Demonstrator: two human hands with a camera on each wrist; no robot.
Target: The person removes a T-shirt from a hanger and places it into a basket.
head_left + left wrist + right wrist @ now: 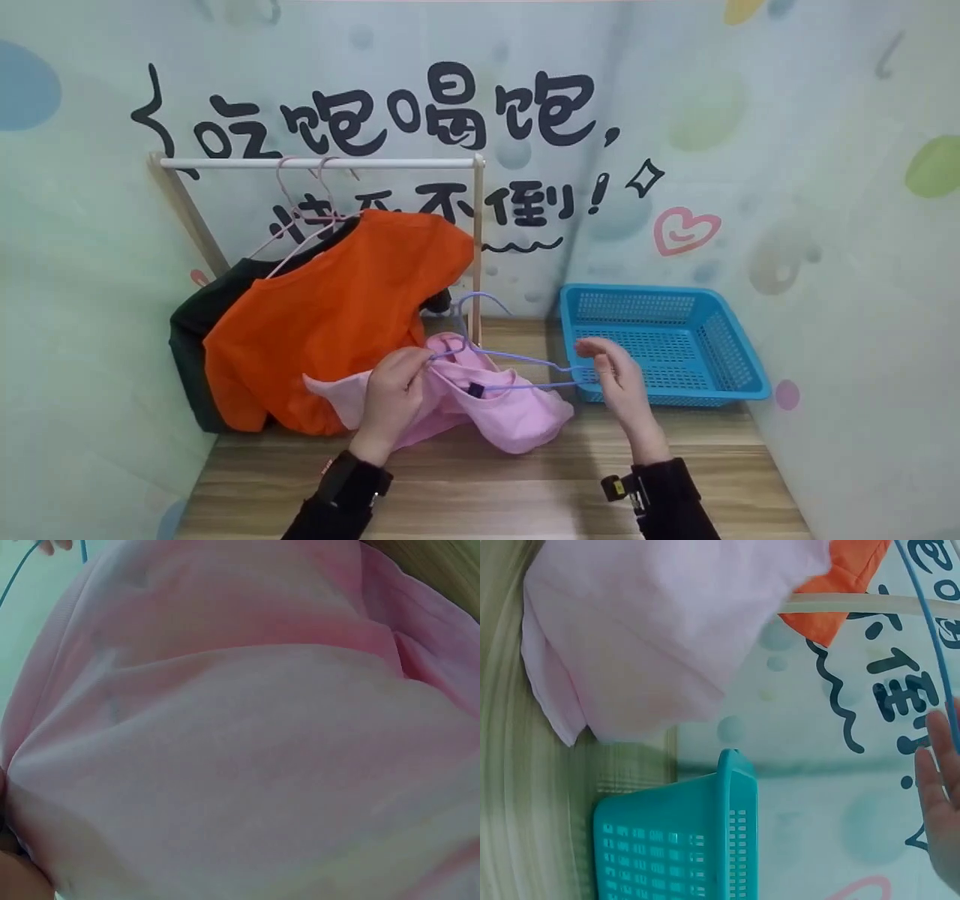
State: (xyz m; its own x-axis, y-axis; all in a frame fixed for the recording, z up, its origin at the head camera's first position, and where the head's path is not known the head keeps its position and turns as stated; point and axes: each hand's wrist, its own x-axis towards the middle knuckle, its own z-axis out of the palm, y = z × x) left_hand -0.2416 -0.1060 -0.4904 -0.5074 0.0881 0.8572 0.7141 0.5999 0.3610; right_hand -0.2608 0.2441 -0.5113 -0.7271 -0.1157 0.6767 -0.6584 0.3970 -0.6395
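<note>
My left hand [394,390] pinches the pink shirt [517,424] near its neckline, at the left end of a thin blue-purple hanger [461,319]. That end goes into the neck opening; the hook points up. The hanger's right end lies outside the cloth and touches my right hand [621,379]. In the right wrist view, the right fingers [930,772] are extended against the hanger. Pink cloth [240,765] fills most of the left wrist view, hiding nearly all of the left hand there.
An orange shirt [322,315] and a dark garment [187,367] hang on pink hangers from a rack's white rail [397,163] at left. A blue basket [664,394] stands at the right behind my right hand. Printed curtains surround the wooden tabletop [495,495].
</note>
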